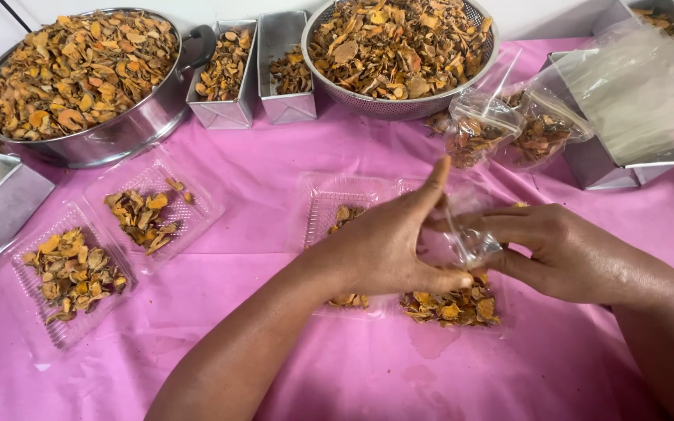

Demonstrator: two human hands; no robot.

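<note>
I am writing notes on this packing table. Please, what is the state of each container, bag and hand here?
Steel pot: full of dried slices.
Colander: heaped full.
Two small tins: partly filled.
Two clear trays at left: open, each with a portion.
Clear tray in middle: open, holds slices.
Small clear bag: empty, held by both hands.
Left hand: pinching the bag.
Right hand: gripping the bag.
Filled bags: lying open-topped.

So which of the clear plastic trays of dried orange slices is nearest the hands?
The clear plastic tray lying directly under both hands, left hand and right hand; the other two trays sit apart at left.
</note>
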